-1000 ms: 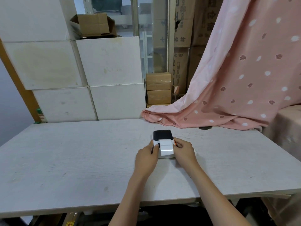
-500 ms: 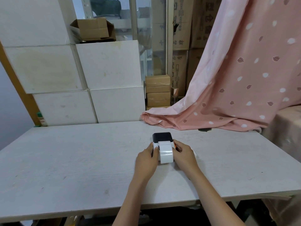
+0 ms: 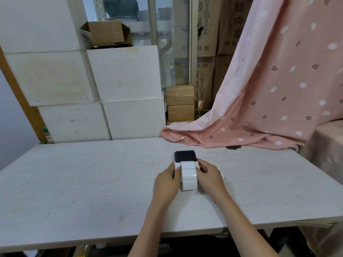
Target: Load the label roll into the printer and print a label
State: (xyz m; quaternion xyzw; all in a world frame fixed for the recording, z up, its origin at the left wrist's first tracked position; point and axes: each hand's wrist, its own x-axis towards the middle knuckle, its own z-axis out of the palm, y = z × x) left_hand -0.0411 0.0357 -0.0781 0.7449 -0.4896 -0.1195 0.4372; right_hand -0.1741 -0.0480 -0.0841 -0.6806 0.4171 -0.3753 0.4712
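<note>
White label roll [image 3: 189, 176] sat in the printer [image 3: 185, 157], pinched between left hand [image 3: 168, 182] and right hand [image 3: 210, 178]. Loading step; next, seat it squarely and shut the lid.

Brightness: you are working in soft, even, fairly bright indoor light, with no harsh contrast.
Source: daylight seems to reach you through the glass panel [image 3: 167, 52] at the back; its surface carries pale reflections.
Shadows: faint and short beneath your left hand [image 3: 168, 182] and right hand [image 3: 210, 178] on the whitewashed wooden desk [image 3: 92, 182].
Glare: none on the desk; the stacked white foam boxes [image 3: 122, 75] look a little washed out.
Distortion: your wide lens bends the desk edges and the orange post [image 3: 20, 97] at left.
Focus: the centre is sharp; the pink leaf-print cloth [image 3: 278, 93] softens towards the right edge.
</note>
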